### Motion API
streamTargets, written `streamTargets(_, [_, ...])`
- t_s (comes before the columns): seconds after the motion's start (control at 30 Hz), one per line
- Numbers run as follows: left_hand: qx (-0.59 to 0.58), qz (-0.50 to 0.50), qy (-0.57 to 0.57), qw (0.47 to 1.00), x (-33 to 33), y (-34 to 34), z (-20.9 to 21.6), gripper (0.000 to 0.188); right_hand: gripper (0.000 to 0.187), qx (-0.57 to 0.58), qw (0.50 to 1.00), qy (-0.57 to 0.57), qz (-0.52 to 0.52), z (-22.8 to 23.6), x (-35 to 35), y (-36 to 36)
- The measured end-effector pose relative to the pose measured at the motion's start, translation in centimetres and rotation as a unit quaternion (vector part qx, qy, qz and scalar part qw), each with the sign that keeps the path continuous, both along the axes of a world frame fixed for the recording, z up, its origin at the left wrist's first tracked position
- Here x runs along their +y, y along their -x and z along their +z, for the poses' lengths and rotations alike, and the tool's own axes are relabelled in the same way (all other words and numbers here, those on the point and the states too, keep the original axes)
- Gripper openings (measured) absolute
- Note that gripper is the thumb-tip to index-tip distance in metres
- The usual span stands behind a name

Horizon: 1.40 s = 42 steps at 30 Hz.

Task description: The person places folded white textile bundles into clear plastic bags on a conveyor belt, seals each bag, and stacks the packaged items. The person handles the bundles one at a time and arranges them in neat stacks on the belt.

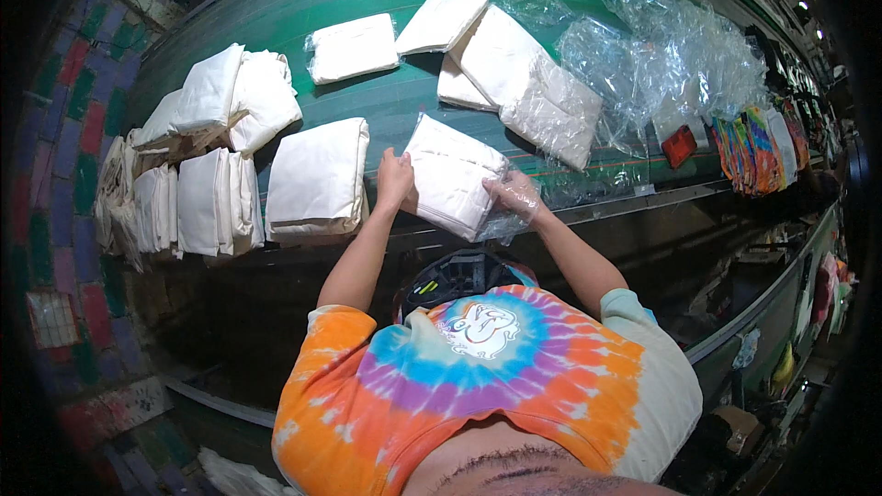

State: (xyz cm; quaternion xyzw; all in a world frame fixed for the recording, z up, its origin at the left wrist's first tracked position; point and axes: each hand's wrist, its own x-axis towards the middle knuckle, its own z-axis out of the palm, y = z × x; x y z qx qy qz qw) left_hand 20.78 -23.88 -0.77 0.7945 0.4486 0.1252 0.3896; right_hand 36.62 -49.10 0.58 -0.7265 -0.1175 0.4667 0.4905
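A folded white cloth point(452, 174) lies tilted at the near edge of the green table, between my two hands. My left hand point(396, 178) is closed on its left edge. At the other end my right hand point(514, 194) grips the cloth's right side, with a clear plastic bag point(502, 223) crumpled over and around the fingers. How far the bag reaches over the cloth is hard to tell. Close to my left hand stands a larger folded white cloth point(318, 176), apart from the one I hold.
Several folded cloths point(217, 197) are stacked on the left. Farther back lie a bagged white bundle point(354, 48) and overlapping white packs point(514, 69). Loose clear bags point(671, 50) heap at the right, near an orange-red item point(679, 146) and colourful tie-dye pieces point(749, 152). The green table point(276, 5) runs behind.
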Motion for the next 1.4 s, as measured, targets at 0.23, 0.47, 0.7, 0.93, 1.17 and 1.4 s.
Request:
streamTargets(0.23, [-0.218,0.078,0.486,0.843,-2.2,1.4,3.2,0.046,0.072,0.044,0.996,-0.071,-0.028,4.5,-0.8,0.4])
streamTargets(0.47, [-0.368,0.073,0.439,0.817,-6.0,2.6,11.1,0.048,0.067,-0.054,0.986,-0.156,0.007,6.5,-1.0,-2.0])
streamTargets(0.7, [-0.450,0.090,0.406,0.791,-6.9,4.1,16.9,0.051,0.074,0.015,0.957,-0.284,0.049,12.4,0.3,-1.6])
streamTargets(0.93, [-0.447,0.113,0.290,0.839,-2.8,9.6,20.5,0.040,0.076,0.003,0.959,-0.281,0.047,16.1,1.4,0.2])
streamTargets(1.17, [-0.580,0.317,0.073,0.747,5.3,17.2,27.5,0.049,0.062,0.042,0.942,-0.328,-0.062,15.6,3.1,-2.0])
streamTargets(1.4, [-0.715,0.215,-0.052,0.663,7.9,20.8,29.4,0.062,0.050,0.042,0.922,-0.362,-0.128,15.1,6.9,-0.8])
